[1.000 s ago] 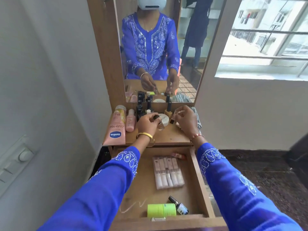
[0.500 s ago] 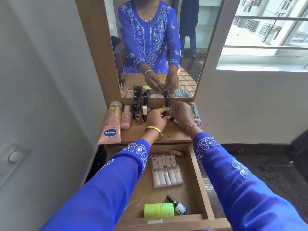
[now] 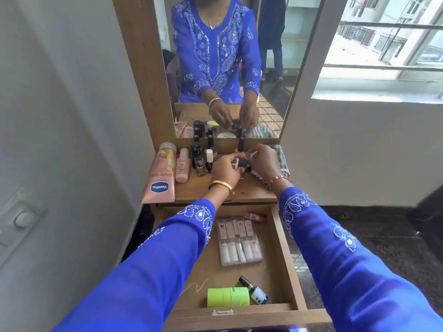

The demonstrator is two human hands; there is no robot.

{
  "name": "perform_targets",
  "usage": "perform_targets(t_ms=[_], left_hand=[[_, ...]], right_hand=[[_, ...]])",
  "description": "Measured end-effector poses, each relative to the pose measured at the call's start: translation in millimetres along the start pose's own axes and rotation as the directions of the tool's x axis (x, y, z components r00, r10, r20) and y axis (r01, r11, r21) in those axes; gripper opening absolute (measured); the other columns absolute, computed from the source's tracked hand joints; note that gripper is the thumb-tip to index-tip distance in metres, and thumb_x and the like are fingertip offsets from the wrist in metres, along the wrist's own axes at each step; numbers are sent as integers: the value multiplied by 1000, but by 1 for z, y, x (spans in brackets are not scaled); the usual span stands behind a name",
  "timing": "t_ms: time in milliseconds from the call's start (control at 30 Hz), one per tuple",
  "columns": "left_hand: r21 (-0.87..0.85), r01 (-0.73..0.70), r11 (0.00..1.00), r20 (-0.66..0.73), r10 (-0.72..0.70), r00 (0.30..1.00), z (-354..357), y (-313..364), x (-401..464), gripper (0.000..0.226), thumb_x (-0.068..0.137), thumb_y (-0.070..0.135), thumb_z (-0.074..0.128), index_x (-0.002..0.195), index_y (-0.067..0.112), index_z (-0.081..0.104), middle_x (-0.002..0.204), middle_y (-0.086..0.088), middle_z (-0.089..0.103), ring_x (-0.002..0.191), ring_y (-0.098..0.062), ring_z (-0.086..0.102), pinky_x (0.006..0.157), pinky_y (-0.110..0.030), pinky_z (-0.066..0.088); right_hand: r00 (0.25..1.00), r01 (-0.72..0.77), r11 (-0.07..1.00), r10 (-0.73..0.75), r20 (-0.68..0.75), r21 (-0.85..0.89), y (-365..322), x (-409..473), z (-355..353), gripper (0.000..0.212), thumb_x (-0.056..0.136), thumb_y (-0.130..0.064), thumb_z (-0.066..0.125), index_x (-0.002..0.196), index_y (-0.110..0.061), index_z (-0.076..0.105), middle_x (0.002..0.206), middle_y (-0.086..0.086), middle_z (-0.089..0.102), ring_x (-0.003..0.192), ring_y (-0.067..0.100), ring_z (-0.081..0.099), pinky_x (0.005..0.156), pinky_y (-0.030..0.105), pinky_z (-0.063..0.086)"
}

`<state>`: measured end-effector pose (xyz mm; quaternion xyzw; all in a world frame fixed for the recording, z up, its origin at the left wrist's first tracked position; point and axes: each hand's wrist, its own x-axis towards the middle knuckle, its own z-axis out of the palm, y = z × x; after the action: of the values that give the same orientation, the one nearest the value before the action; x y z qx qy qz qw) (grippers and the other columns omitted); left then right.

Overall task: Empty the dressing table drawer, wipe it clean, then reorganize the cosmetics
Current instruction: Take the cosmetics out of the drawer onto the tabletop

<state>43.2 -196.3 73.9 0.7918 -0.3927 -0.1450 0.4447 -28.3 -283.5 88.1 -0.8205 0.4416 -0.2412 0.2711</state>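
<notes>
Tabletop (image 3: 251, 192) clutter: bottles (image 3: 202, 159) crowd left hand (image 3: 225, 173) and right hand (image 3: 263, 161), fingers clamped on small bottle (image 3: 243, 164).

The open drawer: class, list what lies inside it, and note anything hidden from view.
Inside the drawer: a clear pack of tubes, a red packet, a green tube and a dark bottle. The left sleeve covers the drawer's left side, so anything there is unseen.

The wooden drawer (image 3: 286, 255) stands pulled open below the tabletop, and in it lie a clear pack of pale tubes (image 3: 238, 240), a small red packet (image 3: 255, 217) at the back, a lime-green tube (image 3: 227, 297) and a dark little bottle (image 3: 254, 291) on their sides at the front. On the tabletop (image 3: 249, 192) a pink Vaseline tube (image 3: 160, 178) and a smaller pink tube (image 3: 183, 166) lie flat, with dark nail-polish bottles (image 3: 203, 158) upright just beside them.
</notes>
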Motion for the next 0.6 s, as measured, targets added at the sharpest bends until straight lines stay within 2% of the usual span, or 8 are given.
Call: perform_targets(t_ms=[100,467,600], left_hand=[[14,9,1000,8,-9,1000,-2,-1,-2,44,81,7,65,124,5,56,120,-13,63,102,-25,62,91,-29,46],[-8,13,1000,5,-13,1000,-6,-3,-9,39,82,6,62,122,4,58,117,-14,65,99,-26,64,91,-29,47],[-89,43,995,-52,-47,998,-10,-2,-16,35,84,5,58,119,5,60,118,-12,64,105,-25,62,91,-26,45]], right_hand=[[1000,-7,1000,7,-4,-16,0,1,0,22,85,-10,57,104,-4,67,104,19,67,97,32,61,80,33,47],[1000,-17,1000,17,-15,-12,4,-1,-6,29,84,-8,58,111,-3,64,111,17,66,104,30,60,88,32,46],[994,18,999,-14,-105,39,0,-15,-15,28,83,-8,59,109,-3,65,106,16,68,100,28,62,86,31,45]])
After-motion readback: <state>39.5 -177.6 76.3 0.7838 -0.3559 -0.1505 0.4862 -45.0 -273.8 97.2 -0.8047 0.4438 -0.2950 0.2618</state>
